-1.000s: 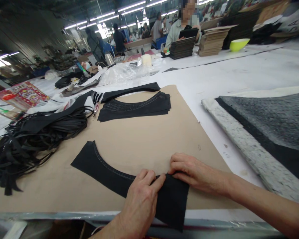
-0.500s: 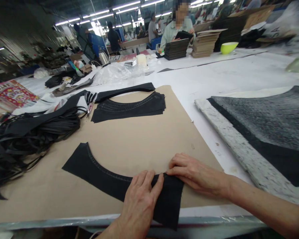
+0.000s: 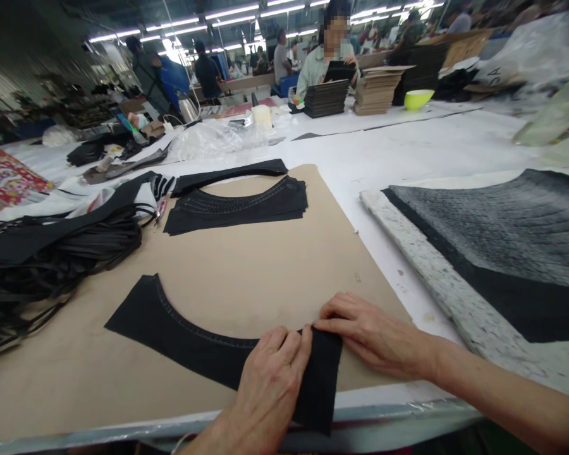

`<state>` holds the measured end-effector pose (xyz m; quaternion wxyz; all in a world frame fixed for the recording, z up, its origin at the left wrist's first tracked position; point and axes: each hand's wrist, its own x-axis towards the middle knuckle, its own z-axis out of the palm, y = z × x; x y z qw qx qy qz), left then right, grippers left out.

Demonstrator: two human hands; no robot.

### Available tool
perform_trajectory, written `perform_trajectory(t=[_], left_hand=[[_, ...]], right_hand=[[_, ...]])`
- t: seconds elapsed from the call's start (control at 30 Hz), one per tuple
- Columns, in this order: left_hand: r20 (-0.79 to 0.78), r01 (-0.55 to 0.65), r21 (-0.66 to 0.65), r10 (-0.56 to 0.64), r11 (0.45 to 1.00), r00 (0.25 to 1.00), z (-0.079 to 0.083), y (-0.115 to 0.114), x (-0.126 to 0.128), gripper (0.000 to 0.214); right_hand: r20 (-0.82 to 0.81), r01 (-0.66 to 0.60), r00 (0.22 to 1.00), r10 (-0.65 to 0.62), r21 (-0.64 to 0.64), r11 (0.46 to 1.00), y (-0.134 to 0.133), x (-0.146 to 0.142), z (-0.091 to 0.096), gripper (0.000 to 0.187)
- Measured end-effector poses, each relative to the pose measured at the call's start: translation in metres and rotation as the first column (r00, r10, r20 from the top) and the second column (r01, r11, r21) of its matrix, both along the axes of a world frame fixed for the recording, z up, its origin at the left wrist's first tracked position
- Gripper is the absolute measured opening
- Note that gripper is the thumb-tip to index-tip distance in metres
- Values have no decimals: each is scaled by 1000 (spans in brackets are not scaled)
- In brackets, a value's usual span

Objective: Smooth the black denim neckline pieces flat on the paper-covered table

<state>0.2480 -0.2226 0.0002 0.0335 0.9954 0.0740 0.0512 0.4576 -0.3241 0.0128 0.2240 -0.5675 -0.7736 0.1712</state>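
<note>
A black curved piece of material (image 3: pixel 194 347), with a light stitched or marked line along its inner curve, lies in front of me on the brown board. My left hand (image 3: pixel 275 379) rests over its right part, fingers bent and drawn together, thumb and fingertips at the curved edge. Close beside, my right hand (image 3: pixel 360 325) pinches the same edge near the right end, its fingers closed. The fingertips of both hands almost meet. The piece's right end hangs slightly over the table's front edge. What lies under my left palm is hidden.
More black curved pieces (image 3: pixel 237 208) lie stacked farther back on the brown board (image 3: pixel 246 272). Black straps (image 3: pixel 76 240) heap up at the left. A speckled slab (image 3: pixel 417 265) carries grey-black ribbed material (image 3: pixel 502 221) at the right. Across the table, a person holds a dark item behind stacks.
My left fingers have curled in more, and their tips have come closer to my right fingertips at the edge. The view has shifted slightly; the black piece lies much the same.
</note>
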Motion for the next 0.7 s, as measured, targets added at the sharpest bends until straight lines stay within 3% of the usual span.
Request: perform_trajectory(t=[0.2,0.37,0.7], left_hand=[[2,9,39,-9,999,1000,1,-2,2,56],[7,-4,51,4,999,1000,0,-3,2,51],[72,-25,40,22,999,997,-7,-7,0,49]], right_hand=[[-24,29,999,-30,-24,999,-4,4,0,40],[-90,172,980,-175,-35,984,-12,0,-2,42],[264,232,929,-260,132,964,-24,-36,-10,59]])
